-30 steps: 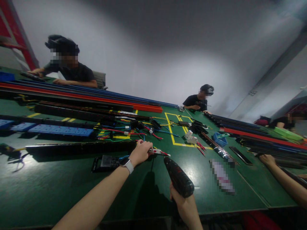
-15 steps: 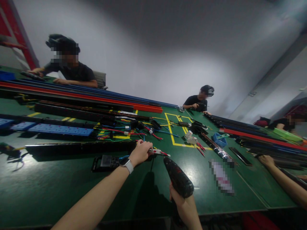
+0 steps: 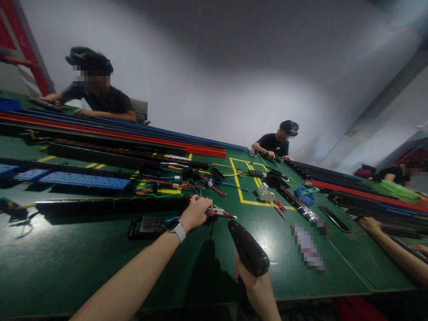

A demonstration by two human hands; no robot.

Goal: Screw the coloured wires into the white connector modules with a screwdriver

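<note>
My left hand (image 3: pixel 197 213), with a watch on its wrist, is closed around a small white circuit breaker (image 3: pixel 218 211). A short red wire (image 3: pixel 230 215) runs out of the breaker to a bare metal lug. My right hand (image 3: pixel 252 281) grips a black cordless drill (image 3: pixel 249 249) by its handle. The drill's nose points away from me and lies close to the lug; whether they touch cannot be seen. Beside my left hand lie a long black rail (image 3: pixel 113 208) and a black part with a grey panel (image 3: pixel 150 226).
Blue socket strips (image 3: pixel 85 179) and coloured wires (image 3: pixel 167 183) lie to the left and beyond. White breakers (image 3: pixel 265 192), a blue bin (image 3: pixel 305 195) and a dark flat strip (image 3: pixel 335 218) lie to the right. Co-workers sit around the green table (image 3: pixel 160 276); one person's arm (image 3: pixel 384 236) reaches in at right.
My hands, the circuit breaker and the drill hold almost the same place. Across the table, the far co-worker's hand and tool have moved down slightly.
</note>
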